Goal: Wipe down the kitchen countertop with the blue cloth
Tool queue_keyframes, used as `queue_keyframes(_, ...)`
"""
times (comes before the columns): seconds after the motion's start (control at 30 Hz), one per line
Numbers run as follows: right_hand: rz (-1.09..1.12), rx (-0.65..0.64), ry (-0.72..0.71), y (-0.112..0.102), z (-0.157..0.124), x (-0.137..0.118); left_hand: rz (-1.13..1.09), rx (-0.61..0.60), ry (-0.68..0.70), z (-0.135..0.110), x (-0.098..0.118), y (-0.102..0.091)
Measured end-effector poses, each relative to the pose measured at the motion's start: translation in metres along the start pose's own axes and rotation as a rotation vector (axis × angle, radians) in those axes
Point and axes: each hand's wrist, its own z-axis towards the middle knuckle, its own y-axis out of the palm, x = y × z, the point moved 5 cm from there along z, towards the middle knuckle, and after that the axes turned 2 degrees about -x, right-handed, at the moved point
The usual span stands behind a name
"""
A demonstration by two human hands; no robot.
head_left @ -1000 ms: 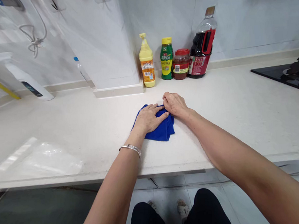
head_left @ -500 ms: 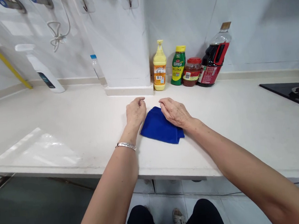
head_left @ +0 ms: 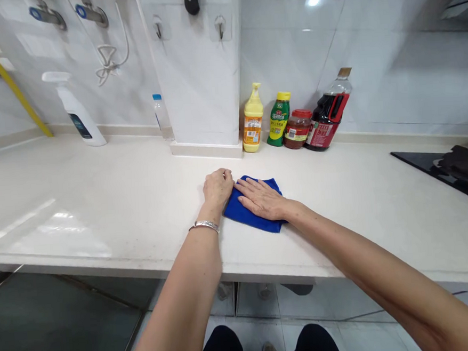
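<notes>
"Where is the cloth (head_left: 245, 217) seen?"
"Mid-frame, on the counter (head_left: 155, 191) — partly covered by the right hand (head_left: 263, 199), laid flat, fingers extended."
"And the left hand (head_left: 218, 189)?"
"Half curled at the cloth's left edge — whether any is gripped cannot be told."

The right grip (head_left: 262, 199), curled before, now spreads flat with the blue cloth (head_left: 250, 217) under it, and the left grip (head_left: 219, 189), earlier on top, curls alongside!

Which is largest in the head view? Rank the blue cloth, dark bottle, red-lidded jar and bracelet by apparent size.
Blue cloth and dark bottle: too alike to rank, as the right hand hides part of the cloth
Red-lidded jar
Bracelet
</notes>
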Motion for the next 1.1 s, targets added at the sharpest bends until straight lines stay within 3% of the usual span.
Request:
queue_keyframes(0.1, 0.015, -0.040, -0.044, 0.001, -0.025, 0.001, 0.025, -0.025, 0.021, -0.007, 0.004, -0.002)
queue_keyframes(0.27, 0.077, -0.024, -0.075, 0.001, -0.093, 0.021, 0.091, -0.079, 0.046, -0.023, 0.009, -0.005)
queue_keyframes(0.47, 0.082, -0.003, -0.005, 0.000, -0.160, 0.068, 0.179, -0.155, 0.067, -0.036, 0.014, -0.001)
queue_keyframes(0.6, 0.076, 0.030, 0.111, -0.003, -0.198, 0.111, 0.186, -0.228, 0.186, -0.041, 0.012, -0.014)
queue_keyframes(0.7, 0.068, 0.105, 0.216, -0.007, -0.226, 0.149, 0.237, -0.251, 0.230, -0.048, -0.007, -0.045)
queue_keyframes(0.83, 0.059, 0.184, 0.373, -0.008, -0.247, 0.198, 0.412, -0.140, 0.041, -0.060, -0.063, -0.117)
queue_keyframes(0.97, 0.031, 0.235, 0.495, -0.006, -0.242, 0.235, 0.538, -0.094, -0.141, -0.078, -0.130, -0.185)
queue_keyframes(1.1, -0.045, 0.277, 0.605, -0.005, -0.222, 0.262, 0.480, -0.072, -0.207, -0.100, -0.179, -0.213)
